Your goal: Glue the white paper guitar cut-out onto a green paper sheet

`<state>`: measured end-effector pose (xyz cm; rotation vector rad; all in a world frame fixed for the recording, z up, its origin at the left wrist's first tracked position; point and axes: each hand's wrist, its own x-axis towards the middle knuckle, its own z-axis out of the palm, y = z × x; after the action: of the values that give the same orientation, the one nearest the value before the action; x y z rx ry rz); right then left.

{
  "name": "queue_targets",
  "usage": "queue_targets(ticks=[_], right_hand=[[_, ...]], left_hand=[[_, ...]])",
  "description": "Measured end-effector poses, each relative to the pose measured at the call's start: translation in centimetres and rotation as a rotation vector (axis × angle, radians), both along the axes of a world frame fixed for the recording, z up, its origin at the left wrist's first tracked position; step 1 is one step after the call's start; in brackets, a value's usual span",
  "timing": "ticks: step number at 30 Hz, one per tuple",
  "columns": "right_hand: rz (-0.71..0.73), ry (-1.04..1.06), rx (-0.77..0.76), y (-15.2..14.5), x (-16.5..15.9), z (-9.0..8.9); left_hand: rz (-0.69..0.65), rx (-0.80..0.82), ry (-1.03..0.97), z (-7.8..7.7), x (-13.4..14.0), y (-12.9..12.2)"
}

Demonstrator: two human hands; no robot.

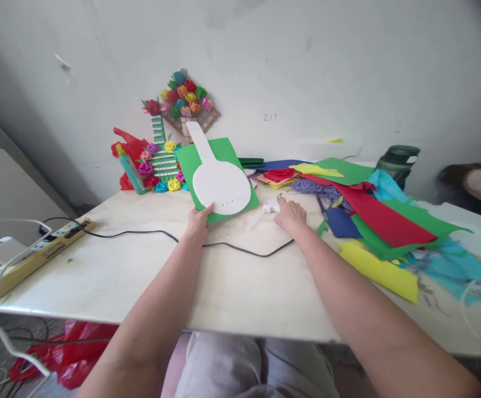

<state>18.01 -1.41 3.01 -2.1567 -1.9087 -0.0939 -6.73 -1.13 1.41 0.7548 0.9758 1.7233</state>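
Observation:
My left hand [199,222] is closed on the lower edge of a green sheet [224,148] and a white guitar-shaped cutout [222,187], thumb in front. The cutout lies against the green sheet, both tilted up from the table, with small dots along its round end and its narrow tip. Right of it, my right hand [290,215] has its fingers closed around a white glue gun [270,206] low over the tabletop. Part of the glue gun is hidden by the hand. A black cord [240,248] runs across the table toward it.
A yellow power strip [37,257] lies at the left edge. Behind stand a glue bottle [131,170], a flower-decorated guitar [163,160] and a paper flower basket [186,99]. Coloured sheets [385,215], purple yarn [317,189] and a dark bottle [397,163] crowd the right.

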Motion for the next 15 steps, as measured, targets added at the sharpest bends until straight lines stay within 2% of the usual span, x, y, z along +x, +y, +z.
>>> queue_targets(ticks=[5, 9, 12, 15], right_hand=[[-0.015, 0.047, 0.032, 0.3, 0.3, -0.5], [-0.013, 0.018, 0.114, 0.3, 0.3, -0.6], [0.013, -0.020, 0.282, 0.0, 0.1, -0.1], [0.157, -0.001, 0.486, -0.4, -0.4, 0.6]], left_hand=[[-0.007, -0.002, 0.019, -0.2, -0.1, 0.1], [-0.026, 0.009, 0.016, -0.1, -0.2, 0.0], [-0.058, 0.029, 0.015, 0.1, -0.1, -0.2], [-0.112, 0.060, 0.013, 0.3, 0.1, -0.4]])
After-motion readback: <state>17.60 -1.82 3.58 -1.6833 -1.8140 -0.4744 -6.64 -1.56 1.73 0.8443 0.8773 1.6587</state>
